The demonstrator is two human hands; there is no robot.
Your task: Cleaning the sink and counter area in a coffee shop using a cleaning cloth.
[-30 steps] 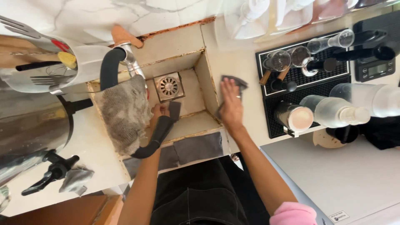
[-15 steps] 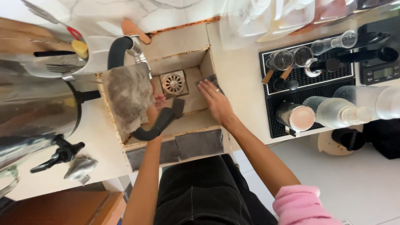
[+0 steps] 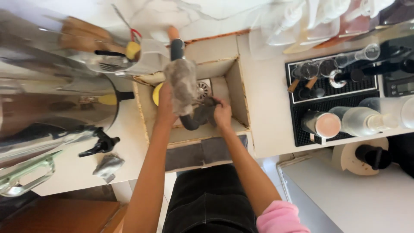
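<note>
Both hands are down in the small square sink [image 3: 236,88] set into the pale tabletop [image 3: 267,116]. The left hand [image 3: 166,100] is pressed against a grey rag [image 3: 181,84] that drapes over the black hose [image 3: 189,123] of the tap; its fingers are hidden behind the rag, so its grip cannot be told. The right hand [image 3: 222,113] is curled shut on a dark cloth [image 3: 206,110], just beside the drain [image 3: 202,89].

Half a second ago the right hand lay flatter on the sink's right side; a second ago it was up on the tabletop, on the dark cloth. It has since come in low and left, with the cloth bunched in it. A yellow sponge [image 3: 158,92] now shows behind the left wrist. The view has shifted too: the sink sits further right in the frame.

A steel urn [image 3: 47,112] stands left of the sink, with a crumpled grey cloth [image 3: 108,166] near its spout. A black mat [image 3: 336,99] with glasses lies well to the right
</note>
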